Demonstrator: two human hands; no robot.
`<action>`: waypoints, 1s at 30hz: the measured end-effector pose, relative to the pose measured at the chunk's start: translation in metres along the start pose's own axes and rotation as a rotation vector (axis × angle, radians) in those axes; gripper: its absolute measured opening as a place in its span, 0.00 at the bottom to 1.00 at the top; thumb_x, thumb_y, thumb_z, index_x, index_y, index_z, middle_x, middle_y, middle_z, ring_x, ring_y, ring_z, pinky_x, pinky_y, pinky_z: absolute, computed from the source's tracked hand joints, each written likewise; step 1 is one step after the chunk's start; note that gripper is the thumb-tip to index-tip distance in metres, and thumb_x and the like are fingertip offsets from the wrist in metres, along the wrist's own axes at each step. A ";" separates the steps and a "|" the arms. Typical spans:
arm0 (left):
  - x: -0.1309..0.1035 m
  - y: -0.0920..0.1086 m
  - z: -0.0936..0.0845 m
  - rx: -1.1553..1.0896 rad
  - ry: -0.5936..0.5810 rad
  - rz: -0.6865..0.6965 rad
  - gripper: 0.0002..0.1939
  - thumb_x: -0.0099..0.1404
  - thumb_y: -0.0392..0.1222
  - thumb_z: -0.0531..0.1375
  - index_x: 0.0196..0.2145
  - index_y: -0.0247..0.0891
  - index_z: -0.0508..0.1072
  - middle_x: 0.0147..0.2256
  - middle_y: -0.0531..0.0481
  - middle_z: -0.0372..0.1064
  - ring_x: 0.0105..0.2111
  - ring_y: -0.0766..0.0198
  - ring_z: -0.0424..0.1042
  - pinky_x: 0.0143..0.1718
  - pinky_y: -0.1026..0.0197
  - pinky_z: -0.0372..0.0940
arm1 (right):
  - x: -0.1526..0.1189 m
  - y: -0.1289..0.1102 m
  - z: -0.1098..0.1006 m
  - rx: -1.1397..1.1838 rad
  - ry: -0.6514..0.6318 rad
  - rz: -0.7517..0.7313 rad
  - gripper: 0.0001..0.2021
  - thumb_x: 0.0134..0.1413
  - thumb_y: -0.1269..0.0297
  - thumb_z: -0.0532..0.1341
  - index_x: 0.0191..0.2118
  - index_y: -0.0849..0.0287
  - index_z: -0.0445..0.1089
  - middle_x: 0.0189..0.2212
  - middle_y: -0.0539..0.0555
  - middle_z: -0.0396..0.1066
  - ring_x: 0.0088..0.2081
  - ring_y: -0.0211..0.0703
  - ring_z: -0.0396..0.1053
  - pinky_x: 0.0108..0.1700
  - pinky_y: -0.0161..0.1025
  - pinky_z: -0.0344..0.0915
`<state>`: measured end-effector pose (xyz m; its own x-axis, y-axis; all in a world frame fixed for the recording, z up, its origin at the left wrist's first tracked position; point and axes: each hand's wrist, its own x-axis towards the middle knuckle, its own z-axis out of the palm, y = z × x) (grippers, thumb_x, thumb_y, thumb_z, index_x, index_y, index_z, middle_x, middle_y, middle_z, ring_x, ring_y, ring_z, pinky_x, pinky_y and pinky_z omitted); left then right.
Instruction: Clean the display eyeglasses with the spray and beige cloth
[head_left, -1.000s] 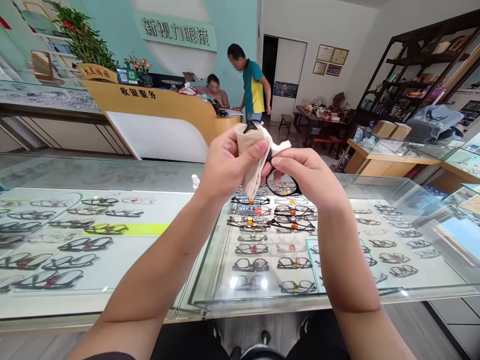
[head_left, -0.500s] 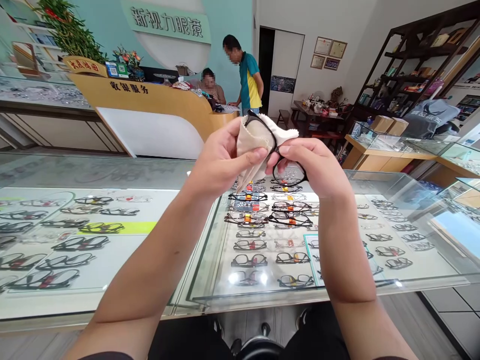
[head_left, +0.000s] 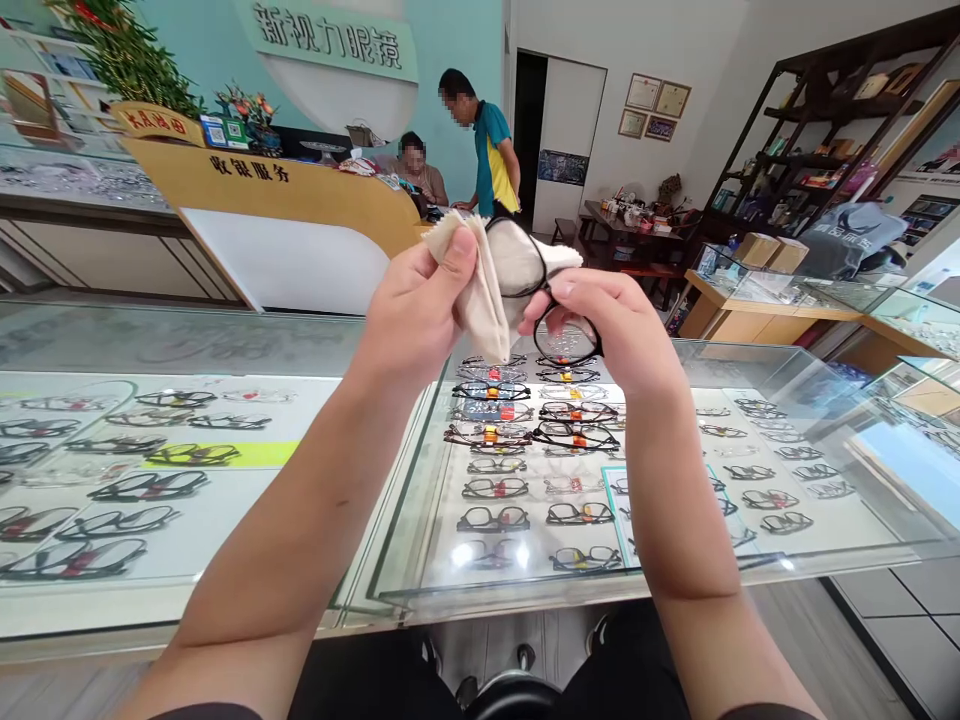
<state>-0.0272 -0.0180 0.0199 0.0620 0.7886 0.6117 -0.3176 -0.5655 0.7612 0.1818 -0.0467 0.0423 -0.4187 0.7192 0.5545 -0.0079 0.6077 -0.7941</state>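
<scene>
A pale cream cloth (head_left: 480,300) is pinched between the thumb and fingers of my left hand (head_left: 420,310). My right hand (head_left: 619,325) grips black-rimmed glasses (head_left: 546,283) near the bridge. Part of the cloth lies behind the upper left lens, while the lower right lens hangs beside my right fingers with no cloth over it. Both hands are raised above a glass display case (head_left: 405,510), where rows of eyeglasses (head_left: 576,437) lie under the glass.
Ahead stands a yellow and white counter (head_left: 300,250) with a seated person (head_left: 424,175) behind it and a standing person (head_left: 495,150) at its end. Another glass case (head_left: 787,290) with cardboard boxes and a dark shelf (head_left: 810,130) are at the right.
My left hand has moved left and its thumb is higher, off the glasses. The cloth has come away from the front of the upper left lens and is bunched in my left fingers.
</scene>
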 end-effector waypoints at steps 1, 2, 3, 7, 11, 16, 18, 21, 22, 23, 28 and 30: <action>0.001 -0.001 -0.001 -0.018 0.006 0.000 0.24 0.66 0.67 0.73 0.38 0.42 0.79 0.30 0.49 0.76 0.33 0.58 0.78 0.31 0.56 0.75 | 0.000 0.001 -0.001 0.010 0.041 -0.004 0.16 0.70 0.54 0.61 0.33 0.54 0.82 0.35 0.53 0.82 0.36 0.42 0.73 0.44 0.40 0.73; 0.002 -0.003 -0.002 -0.026 0.006 -0.001 0.25 0.64 0.67 0.74 0.39 0.42 0.80 0.32 0.49 0.78 0.35 0.58 0.79 0.33 0.56 0.76 | 0.000 0.001 -0.002 0.021 0.087 -0.013 0.16 0.71 0.54 0.61 0.34 0.53 0.82 0.36 0.53 0.82 0.37 0.42 0.73 0.45 0.41 0.73; 0.002 -0.003 -0.002 -0.022 -0.003 -0.006 0.25 0.64 0.67 0.74 0.40 0.42 0.81 0.32 0.49 0.78 0.36 0.58 0.79 0.34 0.57 0.76 | 0.000 0.002 -0.002 0.031 0.132 -0.029 0.16 0.71 0.53 0.61 0.35 0.53 0.82 0.38 0.53 0.82 0.39 0.43 0.74 0.47 0.41 0.74; -0.004 -0.001 0.001 0.079 -0.143 -0.069 0.24 0.70 0.68 0.69 0.39 0.42 0.82 0.27 0.49 0.75 0.31 0.60 0.78 0.30 0.59 0.73 | 0.003 0.011 0.001 0.024 0.258 -0.141 0.15 0.72 0.51 0.61 0.39 0.51 0.82 0.48 0.54 0.79 0.55 0.48 0.76 0.58 0.44 0.73; -0.011 0.002 0.007 0.122 -0.243 -0.078 0.27 0.71 0.68 0.68 0.50 0.41 0.84 0.31 0.47 0.78 0.36 0.57 0.81 0.37 0.58 0.75 | 0.010 0.024 0.010 0.000 0.282 -0.172 0.15 0.72 0.48 0.62 0.41 0.50 0.82 0.53 0.54 0.75 0.62 0.48 0.72 0.67 0.44 0.69; -0.011 -0.006 0.008 0.069 -0.235 -0.127 0.28 0.70 0.68 0.69 0.56 0.45 0.83 0.33 0.50 0.78 0.33 0.61 0.77 0.31 0.62 0.71 | 0.014 0.036 0.017 0.051 0.226 -0.152 0.13 0.71 0.48 0.63 0.43 0.49 0.80 0.54 0.53 0.75 0.61 0.46 0.72 0.67 0.43 0.69; -0.011 -0.009 0.008 0.031 -0.198 -0.161 0.28 0.68 0.68 0.70 0.53 0.45 0.83 0.32 0.52 0.75 0.29 0.65 0.73 0.28 0.64 0.68 | 0.014 0.039 0.018 0.079 0.217 -0.154 0.13 0.70 0.49 0.65 0.42 0.50 0.80 0.54 0.53 0.76 0.61 0.46 0.72 0.66 0.44 0.70; -0.013 -0.009 0.010 0.012 -0.178 -0.198 0.28 0.66 0.68 0.72 0.51 0.44 0.82 0.31 0.53 0.73 0.29 0.66 0.70 0.29 0.65 0.67 | 0.014 0.039 0.019 0.121 0.211 -0.151 0.13 0.69 0.47 0.67 0.41 0.50 0.81 0.53 0.52 0.77 0.60 0.48 0.73 0.65 0.47 0.71; -0.013 -0.007 0.010 0.020 -0.184 -0.197 0.28 0.67 0.68 0.72 0.49 0.43 0.81 0.31 0.53 0.72 0.29 0.66 0.71 0.30 0.64 0.67 | 0.014 0.038 0.020 0.136 0.206 -0.150 0.14 0.68 0.46 0.67 0.41 0.50 0.82 0.52 0.52 0.78 0.59 0.49 0.73 0.65 0.47 0.71; -0.014 -0.006 0.011 0.034 -0.196 -0.192 0.27 0.67 0.69 0.71 0.46 0.42 0.80 0.30 0.53 0.73 0.29 0.66 0.71 0.30 0.64 0.68 | 0.014 0.036 0.021 0.149 0.195 -0.149 0.14 0.68 0.45 0.67 0.42 0.49 0.83 0.52 0.52 0.78 0.58 0.49 0.74 0.65 0.48 0.72; -0.014 0.001 0.011 0.114 -0.277 -0.165 0.25 0.69 0.66 0.71 0.34 0.39 0.77 0.28 0.51 0.72 0.28 0.63 0.72 0.30 0.59 0.68 | 0.010 0.028 0.025 0.177 0.132 -0.138 0.16 0.72 0.45 0.64 0.48 0.47 0.86 0.51 0.52 0.81 0.59 0.49 0.75 0.65 0.48 0.73; -0.014 0.001 0.009 0.130 -0.295 -0.165 0.24 0.67 0.63 0.74 0.33 0.38 0.77 0.28 0.51 0.72 0.27 0.64 0.71 0.29 0.60 0.65 | 0.011 0.028 0.026 0.178 0.128 -0.138 0.16 0.72 0.45 0.64 0.49 0.46 0.86 0.52 0.52 0.82 0.60 0.49 0.76 0.64 0.48 0.74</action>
<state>-0.0199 -0.0321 0.0142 0.3790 0.7790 0.4995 -0.1585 -0.4772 0.8644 0.1535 -0.0309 0.0194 -0.2846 0.6774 0.6783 -0.2210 0.6422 -0.7340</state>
